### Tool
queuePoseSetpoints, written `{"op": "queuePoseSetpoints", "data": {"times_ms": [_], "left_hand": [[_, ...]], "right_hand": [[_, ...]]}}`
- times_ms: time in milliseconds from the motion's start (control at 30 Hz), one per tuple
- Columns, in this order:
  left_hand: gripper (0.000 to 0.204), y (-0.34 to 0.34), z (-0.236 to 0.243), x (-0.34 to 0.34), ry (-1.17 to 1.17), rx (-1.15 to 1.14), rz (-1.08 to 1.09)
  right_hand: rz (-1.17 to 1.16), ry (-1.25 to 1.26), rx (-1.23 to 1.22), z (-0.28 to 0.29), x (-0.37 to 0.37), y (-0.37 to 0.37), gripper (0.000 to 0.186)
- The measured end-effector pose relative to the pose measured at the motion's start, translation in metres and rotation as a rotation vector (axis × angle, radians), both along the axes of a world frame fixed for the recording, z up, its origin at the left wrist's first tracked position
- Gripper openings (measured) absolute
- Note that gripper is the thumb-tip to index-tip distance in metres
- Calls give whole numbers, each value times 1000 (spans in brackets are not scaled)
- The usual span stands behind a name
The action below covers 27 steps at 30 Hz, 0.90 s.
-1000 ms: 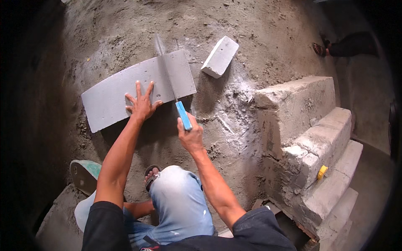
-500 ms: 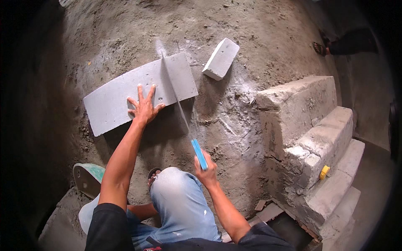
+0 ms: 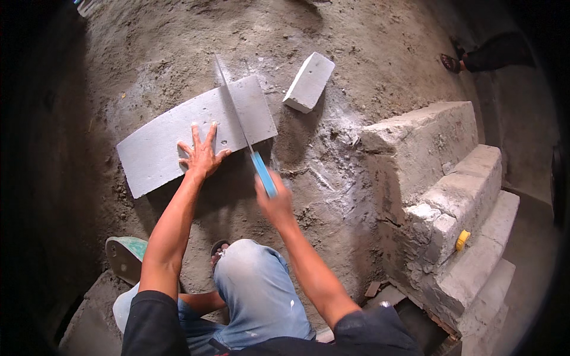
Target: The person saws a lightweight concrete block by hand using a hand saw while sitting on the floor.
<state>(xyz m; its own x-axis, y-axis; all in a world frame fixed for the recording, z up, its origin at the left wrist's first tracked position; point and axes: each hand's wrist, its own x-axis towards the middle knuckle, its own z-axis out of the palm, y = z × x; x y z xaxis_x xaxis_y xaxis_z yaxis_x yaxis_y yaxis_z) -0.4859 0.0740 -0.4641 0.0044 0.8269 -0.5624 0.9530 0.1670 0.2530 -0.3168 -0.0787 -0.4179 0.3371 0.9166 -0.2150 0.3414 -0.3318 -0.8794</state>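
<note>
A long light-grey concrete block (image 3: 160, 142) lies at a slant above the dusty ground. My left hand (image 3: 200, 155) presses on its top with the fingers spread. In my right hand (image 3: 275, 199) is the blue handle of a handsaw (image 3: 235, 111). The saw blade crosses the block toward its right end, and its tip reaches past the far edge. My right fingers wrap round the handle and are slightly blurred. A short offcut block (image 3: 310, 82) of the same grey rests to the right, apart from the saw.
Rough masonry steps (image 3: 424, 139) rise on the right, with a small yellow object (image 3: 462, 240) on one of them. A green-and-grey curved container (image 3: 126, 256) stands beside my left knee. Another person's foot (image 3: 451, 63) shows at the upper right.
My right hand has pushed the saw forward and a little left, so the handle is now close to the block's near edge. My left hand stays on the block.
</note>
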Motion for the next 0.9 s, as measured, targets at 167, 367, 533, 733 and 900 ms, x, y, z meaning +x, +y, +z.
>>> {"op": "queuePoseSetpoints", "data": {"times_ms": [167, 367, 533, 733, 900], "left_hand": [[90, -1, -8, -22, 24, 1, 20], [87, 0, -6, -3, 9, 19, -2], [92, 3, -10, -22, 39, 24, 31], [94, 7, -9, -1, 22, 13, -3], [94, 2, -10, -25, 44, 8, 27]], "right_hand": [[14, -62, 9, -28, -4, -78, 36], [29, -48, -72, -1, 3, 8, 36], [26, -91, 97, -20, 3, -84, 33], [41, -172, 93, -8, -1, 31, 21], [37, -11, 27, -8, 7, -85, 38]]}}
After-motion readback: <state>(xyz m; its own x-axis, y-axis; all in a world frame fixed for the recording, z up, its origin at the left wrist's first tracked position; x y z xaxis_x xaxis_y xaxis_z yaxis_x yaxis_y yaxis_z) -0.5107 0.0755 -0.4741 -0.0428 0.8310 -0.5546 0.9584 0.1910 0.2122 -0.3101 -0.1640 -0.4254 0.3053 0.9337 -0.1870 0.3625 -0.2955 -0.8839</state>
